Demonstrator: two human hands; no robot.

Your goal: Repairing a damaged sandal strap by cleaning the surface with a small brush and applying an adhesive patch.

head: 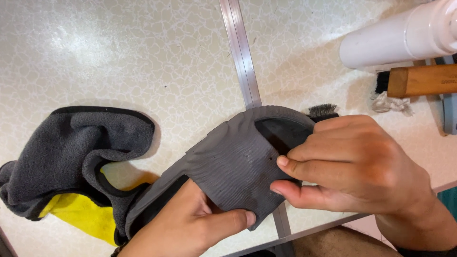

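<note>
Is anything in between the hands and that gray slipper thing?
No, nothing is. Both the left hand and the right hand already grip the gray slide sandal directly. The gray and yellow cloth lies off to the side.

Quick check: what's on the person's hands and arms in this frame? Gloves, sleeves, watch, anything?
Both hands are bare: no gloves, and no rings visible on the fingers that show. The left hand shows no sleeve up to the frame edge; a small beaded-looking bit sits at its wrist, too cropped to identify. The right hand has a bare wrist and forearm, with a dark edge, possibly a sleeve cuff, at the bottom right corner. Nails are short and unpainted.
</note>
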